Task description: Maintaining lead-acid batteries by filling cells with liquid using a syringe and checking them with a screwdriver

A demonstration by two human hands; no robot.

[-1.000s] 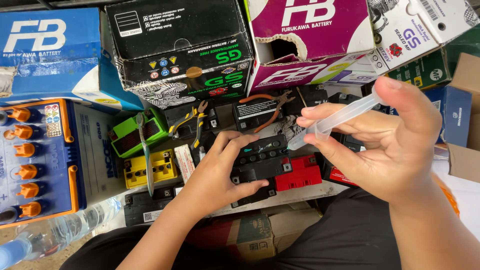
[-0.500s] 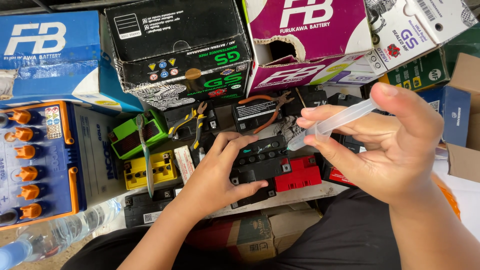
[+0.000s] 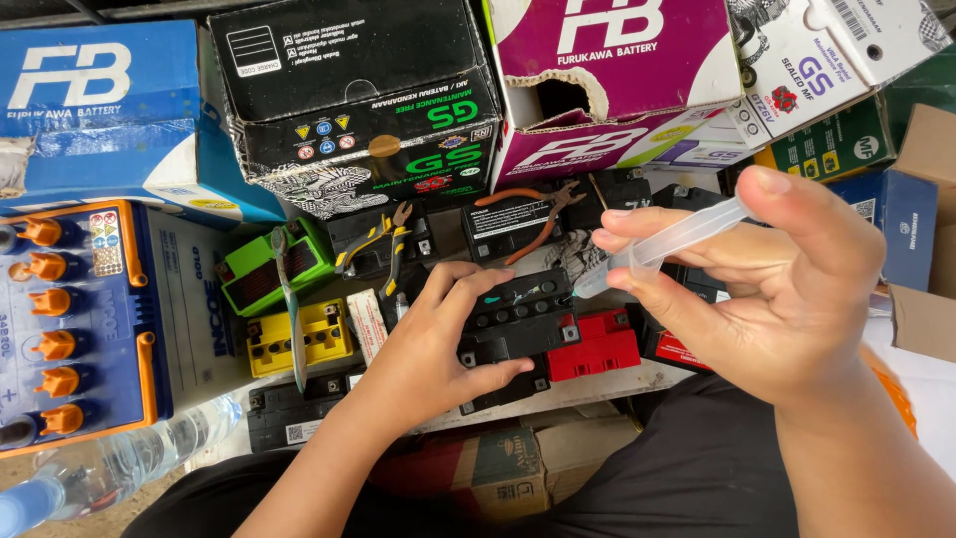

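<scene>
The left hand (image 3: 423, 349) grips the black battery (image 3: 513, 334). Just right of the battery, the right hand (image 3: 787, 289) pinches a clear syringe (image 3: 662, 244), tip slanting down-left toward its top.

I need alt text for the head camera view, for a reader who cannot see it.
A person's left hand grips a small black battery, while the right hand holds a clear plastic syringe with its tip at the battery's top. Around lie red, yellow and green small batteries, pliers and battery boxes.
</scene>
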